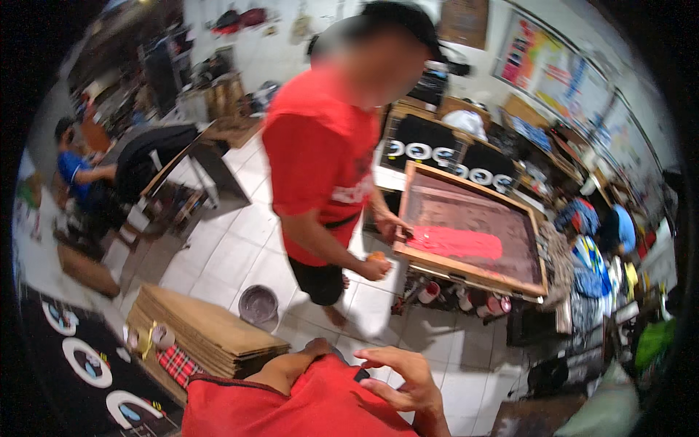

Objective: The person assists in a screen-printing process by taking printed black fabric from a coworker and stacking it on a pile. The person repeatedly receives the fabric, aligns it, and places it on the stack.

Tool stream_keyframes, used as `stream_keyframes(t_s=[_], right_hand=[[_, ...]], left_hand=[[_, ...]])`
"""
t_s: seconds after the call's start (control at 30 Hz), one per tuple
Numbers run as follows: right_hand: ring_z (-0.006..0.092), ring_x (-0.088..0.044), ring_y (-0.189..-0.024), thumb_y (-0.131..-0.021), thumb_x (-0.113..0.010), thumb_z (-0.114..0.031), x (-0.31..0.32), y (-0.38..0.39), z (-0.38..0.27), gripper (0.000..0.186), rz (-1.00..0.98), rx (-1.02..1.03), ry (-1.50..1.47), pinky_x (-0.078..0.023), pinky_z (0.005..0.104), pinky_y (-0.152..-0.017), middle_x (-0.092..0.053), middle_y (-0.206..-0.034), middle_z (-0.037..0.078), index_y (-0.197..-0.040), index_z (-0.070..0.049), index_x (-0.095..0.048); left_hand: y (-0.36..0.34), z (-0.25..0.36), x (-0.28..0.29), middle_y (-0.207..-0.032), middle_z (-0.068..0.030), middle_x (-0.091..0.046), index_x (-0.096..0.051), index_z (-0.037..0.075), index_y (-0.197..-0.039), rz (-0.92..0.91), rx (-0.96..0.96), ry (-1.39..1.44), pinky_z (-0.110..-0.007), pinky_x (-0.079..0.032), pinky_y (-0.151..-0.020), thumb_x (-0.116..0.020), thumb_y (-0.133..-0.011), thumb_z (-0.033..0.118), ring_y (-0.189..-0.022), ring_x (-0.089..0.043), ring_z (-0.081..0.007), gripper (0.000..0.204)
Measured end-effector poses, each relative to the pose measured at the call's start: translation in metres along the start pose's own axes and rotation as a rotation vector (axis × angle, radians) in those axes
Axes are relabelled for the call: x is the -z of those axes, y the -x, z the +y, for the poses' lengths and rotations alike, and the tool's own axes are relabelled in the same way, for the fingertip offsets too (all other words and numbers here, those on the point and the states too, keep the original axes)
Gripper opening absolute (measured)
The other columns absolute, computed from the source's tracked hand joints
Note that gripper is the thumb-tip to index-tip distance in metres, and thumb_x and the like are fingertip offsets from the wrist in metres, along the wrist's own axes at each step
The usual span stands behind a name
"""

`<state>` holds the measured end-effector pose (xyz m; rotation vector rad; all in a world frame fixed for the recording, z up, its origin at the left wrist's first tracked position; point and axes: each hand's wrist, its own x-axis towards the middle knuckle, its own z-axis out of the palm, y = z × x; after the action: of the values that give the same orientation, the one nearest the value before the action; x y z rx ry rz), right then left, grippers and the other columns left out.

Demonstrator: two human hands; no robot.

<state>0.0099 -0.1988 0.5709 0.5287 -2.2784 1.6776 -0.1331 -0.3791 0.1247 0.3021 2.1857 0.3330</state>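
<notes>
My left hand [318, 347] is at the edge of my red shirt, its fingers mostly hidden. My right hand [405, 375] is raised in front of the shirt, thumb and fingers curved and apart. A small dark thing [362, 375] shows between their tips; I cannot tell whether they touch it. Across from me a person in a red shirt [320, 160] has one hand on a wooden-framed printing screen [473, 264]. Red ink [459, 242] lies in a band across its mesh. The person's other hand [375, 270] holds a small orange thing [376, 256].
Stacked brown boards [196, 324] stand at left, beside black printed fabric [44, 371]. A grey bucket [258, 306] sits on the tiled floor. Ink containers [495, 304] are under the screen; black printed pieces [419, 142] lie behind it. Another person [76, 171] sits far left.
</notes>
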Motion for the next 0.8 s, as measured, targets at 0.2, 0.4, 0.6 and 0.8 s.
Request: stream_keyframes(t_s=[0.2, 0.4, 0.6, 0.8], right_hand=[[0.0218, -0.067, -0.088, -0.084, -0.069, -0.013, -0.091, -0.105, 0.068, 0.033, -0.517, -0.119, 0.043, -0.053, 0.0324, -0.071, -0.067, -0.103, 0.015, -0.114, -0.002, -0.061], [0.0259, -0.066, -0.092, -0.090, -0.063, -0.026, -0.198, -0.228, 0.158, 0.036, -0.750, -0.164, 0.067, -0.054, 0.0366, -0.074, -0.066, -0.107, 0.014, -0.116, -0.002, -0.059], [0.0297, -0.068, -0.086, -0.087, -0.065, -0.024, -0.248, -0.342, 0.261, 0.035, -0.661, -0.312, -0.025, -0.052, 0.0377, -0.076, -0.067, -0.101, 0.017, -0.113, -0.001, -0.060], [0.0326, -0.067, -0.089, -0.087, -0.062, -0.025, -0.267, -0.432, 0.384, 0.035, -0.613, -0.430, 0.046, -0.052, 0.0398, -0.078, -0.068, -0.102, 0.017, -0.112, 0.000, -0.061]], left_hand=[[-0.032, -0.115, 0.011, -0.120, -0.0251, -0.059, -0.064, 0.001, -0.113, 0.200, 0.106, 0.189, -0.044, -0.047, -0.093, -0.062, -0.073, 0.037, -0.110, -0.059, -0.0374, 0.054], [-0.040, -0.210, 0.074, -0.110, -0.0226, -0.065, -0.068, 0.002, -0.103, 0.209, 0.306, 0.590, -0.043, -0.048, -0.088, -0.064, -0.076, 0.036, -0.105, -0.062, -0.0359, 0.043], [-0.028, -0.268, 0.136, -0.091, -0.0174, -0.069, -0.070, 0.004, -0.090, 0.463, 0.241, 0.892, -0.037, -0.050, -0.078, -0.067, -0.077, 0.029, -0.089, -0.066, -0.0283, 0.029], [-0.025, -0.293, 0.137, -0.079, -0.0141, -0.068, -0.065, 0.002, -0.082, 0.434, 0.576, 1.165, -0.041, -0.046, -0.063, -0.060, -0.084, 0.020, -0.069, -0.062, -0.0271, 0.019]])
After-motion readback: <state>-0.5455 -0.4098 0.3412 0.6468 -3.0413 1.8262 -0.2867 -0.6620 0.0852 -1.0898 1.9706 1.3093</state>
